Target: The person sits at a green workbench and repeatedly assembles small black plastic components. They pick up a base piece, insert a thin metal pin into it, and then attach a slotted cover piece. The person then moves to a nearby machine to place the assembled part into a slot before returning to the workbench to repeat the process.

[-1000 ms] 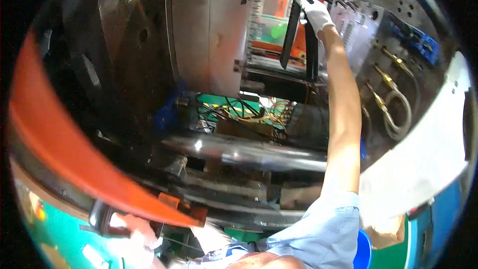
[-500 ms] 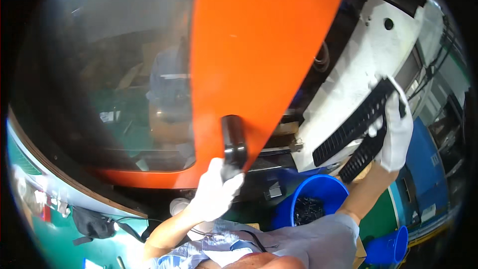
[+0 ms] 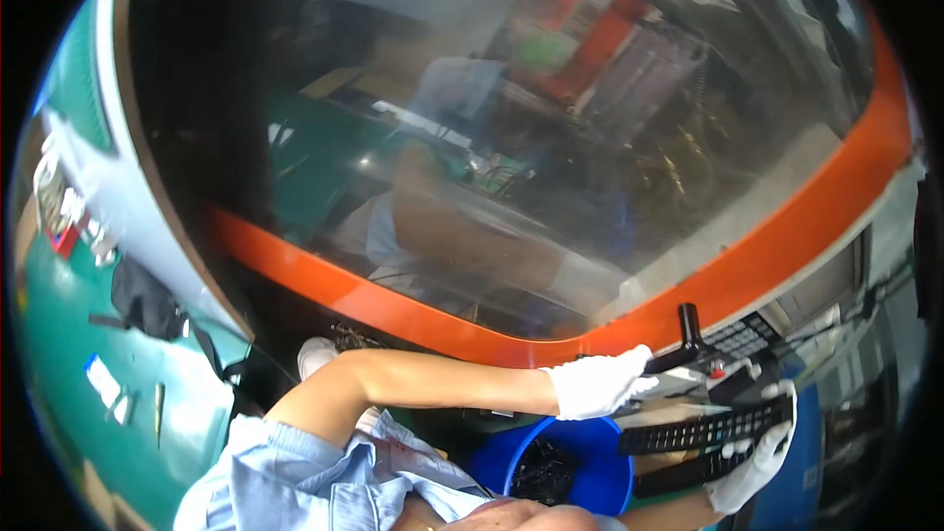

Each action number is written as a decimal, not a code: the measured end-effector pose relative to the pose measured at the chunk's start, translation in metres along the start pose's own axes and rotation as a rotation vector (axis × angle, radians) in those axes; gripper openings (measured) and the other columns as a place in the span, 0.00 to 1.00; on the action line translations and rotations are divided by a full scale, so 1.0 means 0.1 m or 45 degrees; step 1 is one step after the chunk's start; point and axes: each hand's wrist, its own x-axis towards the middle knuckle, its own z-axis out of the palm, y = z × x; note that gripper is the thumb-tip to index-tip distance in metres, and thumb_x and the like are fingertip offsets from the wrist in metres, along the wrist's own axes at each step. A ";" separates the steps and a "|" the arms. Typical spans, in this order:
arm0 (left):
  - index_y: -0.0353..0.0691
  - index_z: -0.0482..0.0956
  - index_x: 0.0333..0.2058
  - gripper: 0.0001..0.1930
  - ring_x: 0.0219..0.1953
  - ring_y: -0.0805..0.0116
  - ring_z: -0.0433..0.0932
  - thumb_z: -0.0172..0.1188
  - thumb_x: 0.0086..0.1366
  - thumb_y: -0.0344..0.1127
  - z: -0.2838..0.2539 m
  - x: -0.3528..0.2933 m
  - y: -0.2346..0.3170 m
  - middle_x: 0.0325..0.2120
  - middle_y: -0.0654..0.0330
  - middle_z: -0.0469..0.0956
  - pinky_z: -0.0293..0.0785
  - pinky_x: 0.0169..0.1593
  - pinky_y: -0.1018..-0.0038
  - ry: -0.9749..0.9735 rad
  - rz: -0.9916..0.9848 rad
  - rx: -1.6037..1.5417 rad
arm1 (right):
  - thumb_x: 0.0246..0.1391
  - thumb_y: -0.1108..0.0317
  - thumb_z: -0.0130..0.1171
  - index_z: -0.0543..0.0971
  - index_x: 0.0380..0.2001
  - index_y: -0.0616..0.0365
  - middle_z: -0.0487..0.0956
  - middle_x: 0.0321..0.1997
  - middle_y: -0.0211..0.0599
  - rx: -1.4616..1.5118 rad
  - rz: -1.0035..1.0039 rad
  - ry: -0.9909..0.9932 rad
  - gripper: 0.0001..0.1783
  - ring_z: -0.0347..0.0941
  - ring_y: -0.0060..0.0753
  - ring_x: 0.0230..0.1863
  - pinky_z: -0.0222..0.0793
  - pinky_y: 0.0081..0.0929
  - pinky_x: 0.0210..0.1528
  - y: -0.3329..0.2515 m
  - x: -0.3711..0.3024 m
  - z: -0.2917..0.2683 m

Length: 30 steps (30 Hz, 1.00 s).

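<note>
Handle in grasp, a person in a light blue shirt stands before an orange-framed door. The left arm reaches across the body toward the right, and the left hand, gloved in white, has its fingers closed around the near end of the black handle, at the door's lower right edge.

Lower down, the right hand, also in a white glove, grips two long black strips, one above the other, both pointing left. Rows of slots show along the upper strip; the lower one is partly covered by the fingers. Their free ends reach the edge of a blue bucket (whether they touch it, one cannot tell), with black scraps piled inside.

Just beyond the left hand sit a keypad and a red button. Reflections cloud the door's window. Far left, a black bag and a thin stick lie on a green surface.
</note>
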 end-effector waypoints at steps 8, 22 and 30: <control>0.34 0.67 0.46 0.19 0.32 0.48 0.80 0.47 0.76 0.48 0.15 0.03 0.21 0.29 0.47 0.78 0.74 0.33 0.55 0.259 0.366 1.408 | 0.62 0.35 0.54 0.73 0.49 0.69 0.76 0.46 0.51 0.010 -0.064 0.015 0.39 0.75 0.45 0.47 0.74 0.39 0.50 -0.19 -0.21 0.50; 0.41 0.54 0.66 0.40 0.39 0.61 0.81 0.60 0.67 0.60 -0.17 -2.62 0.04 0.38 0.51 0.79 0.77 0.46 0.67 0.653 0.332 0.290 | 0.56 0.47 0.68 0.72 0.59 0.67 0.78 0.52 0.45 0.423 0.070 -0.970 0.39 0.76 0.26 0.37 0.74 0.24 0.39 -0.09 -1.13 2.51; 0.40 0.68 0.57 0.29 0.48 0.69 0.77 0.69 0.64 0.46 0.34 -4.44 -0.82 0.45 0.58 0.77 0.76 0.49 0.69 2.175 0.863 0.387 | 0.59 0.62 0.66 0.74 0.59 0.62 0.80 0.52 0.40 0.734 -0.369 -1.731 0.27 0.77 0.33 0.50 0.73 0.30 0.55 -1.12 -2.54 3.94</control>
